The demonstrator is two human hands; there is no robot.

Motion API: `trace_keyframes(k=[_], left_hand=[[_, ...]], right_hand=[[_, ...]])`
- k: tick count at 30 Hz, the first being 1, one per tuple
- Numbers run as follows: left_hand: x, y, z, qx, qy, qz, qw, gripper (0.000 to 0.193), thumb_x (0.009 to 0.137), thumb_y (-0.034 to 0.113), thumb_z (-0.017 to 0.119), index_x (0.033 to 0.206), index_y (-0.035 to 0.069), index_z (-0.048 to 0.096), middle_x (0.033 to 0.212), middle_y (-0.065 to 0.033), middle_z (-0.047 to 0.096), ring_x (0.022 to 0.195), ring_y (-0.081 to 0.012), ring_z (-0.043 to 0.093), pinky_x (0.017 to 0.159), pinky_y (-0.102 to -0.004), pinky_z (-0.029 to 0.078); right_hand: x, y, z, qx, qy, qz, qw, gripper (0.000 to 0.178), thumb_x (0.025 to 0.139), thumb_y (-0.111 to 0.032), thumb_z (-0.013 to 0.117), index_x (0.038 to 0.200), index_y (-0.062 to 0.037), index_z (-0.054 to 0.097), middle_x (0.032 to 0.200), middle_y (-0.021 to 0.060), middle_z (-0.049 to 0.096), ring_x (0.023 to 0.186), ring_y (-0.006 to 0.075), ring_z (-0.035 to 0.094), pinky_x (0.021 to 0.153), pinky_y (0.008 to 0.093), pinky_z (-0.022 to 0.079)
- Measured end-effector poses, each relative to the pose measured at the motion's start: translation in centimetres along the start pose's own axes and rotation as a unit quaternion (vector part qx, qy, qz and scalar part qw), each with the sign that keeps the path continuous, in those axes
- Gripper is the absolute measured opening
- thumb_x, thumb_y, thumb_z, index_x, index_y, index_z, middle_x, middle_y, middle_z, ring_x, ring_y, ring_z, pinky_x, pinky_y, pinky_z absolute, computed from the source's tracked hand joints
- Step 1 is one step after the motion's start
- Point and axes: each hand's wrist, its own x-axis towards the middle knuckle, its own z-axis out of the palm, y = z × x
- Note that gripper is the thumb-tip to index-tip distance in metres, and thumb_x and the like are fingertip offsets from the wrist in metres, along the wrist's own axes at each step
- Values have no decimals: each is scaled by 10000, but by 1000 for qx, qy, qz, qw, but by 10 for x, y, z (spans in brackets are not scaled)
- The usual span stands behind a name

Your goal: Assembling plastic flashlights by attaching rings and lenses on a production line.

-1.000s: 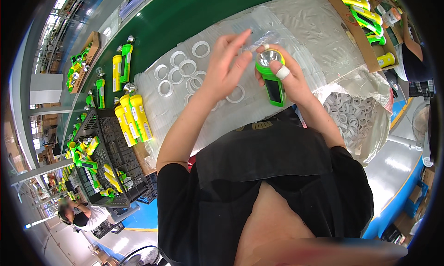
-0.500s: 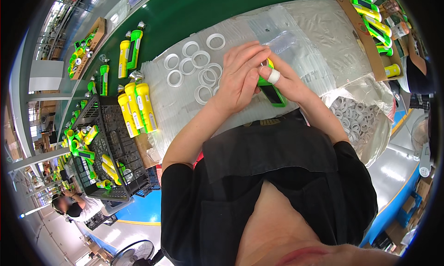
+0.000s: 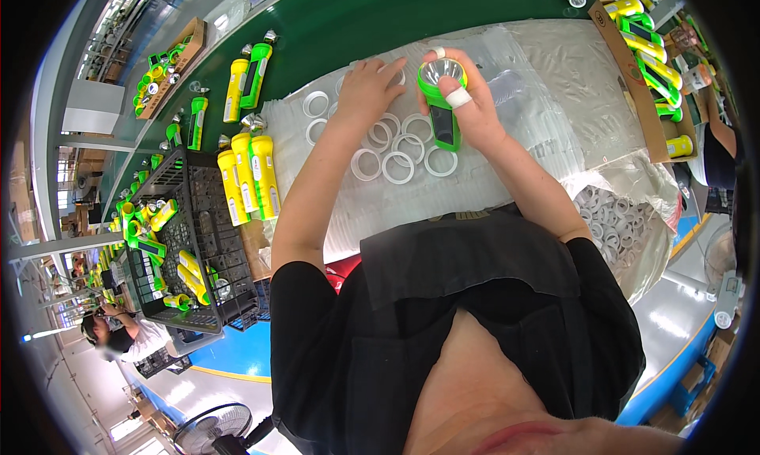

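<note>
Factory hall (image 3: 71,312) lay around a long green worktop (image 3: 348,20), seen from above; a second person (image 3: 119,336) worked far off at lower left beside a floor fan (image 3: 214,427). Clear plastic sheet (image 3: 546,83) covered the near part of the worktop. Black wire crate (image 3: 198,241) stood at the person's left, several yellow-green flashlights inside, count unclear. Cardboard box (image 3: 625,67) at the right held more flashlights. Bag of white rings (image 3: 625,225) sat near the right elbow.

Three yellow flashlights (image 3: 249,178) lay side by side just beside the crate. About eight loose white rings (image 3: 400,166) lay on the sheet between the forearms.

Right hand (image 3: 467,111) held one green flashlight (image 3: 445,111) upright above the sheet, fingers wrapped around its body, one finger taped white. Flashlight showed a bright silver reflector at the top, a green body and a dark panel on its side. Left hand (image 3: 368,87) rested on the rings, fingers spread and slightly curled, tips just beside the flashlight head.
</note>
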Motion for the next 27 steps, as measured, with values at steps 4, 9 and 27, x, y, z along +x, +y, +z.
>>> trace_keyframes(k=[4, 9, 27], left_hand=[[-4, 1, -29, -332, 121, -102, 930, 452, 896, 150, 675, 1329, 176, 549, 1104, -114, 585, 964, -200, 610, 746, -324, 546], [-12, 36, -84, -635, 206, -72, 741, 339, 833, -13, 727, 1108, 38, 536, 1126, -125, 590, 986, -200, 649, 739, -310, 595], [-14, 61, -82, -276, 225, 109, 928, 350, 636, 228, 867, 967, 163, 772, 1035, -27, 611, 902, -190, 563, 646, -301, 449]], right_hand=[[4, 1, 0, 5, 12, -27, 1000, 385, 985, -336, 530, 1241, -59, 450, 876, 94, 585, 713, 162, 580, 660, 289, 467], [16, 3, -6, 6, 16, -43, 999, 287, 963, -134, 557, 1223, -48, 472, 909, 58, 581, 747, 129, 577, 666, 285, 493], [10, 18, -5, -16, -26, -9, 999, 351, 968, -167, 550, 1286, -46, 463, 1086, 69, 566, 864, 123, 593, 672, 262, 527]])
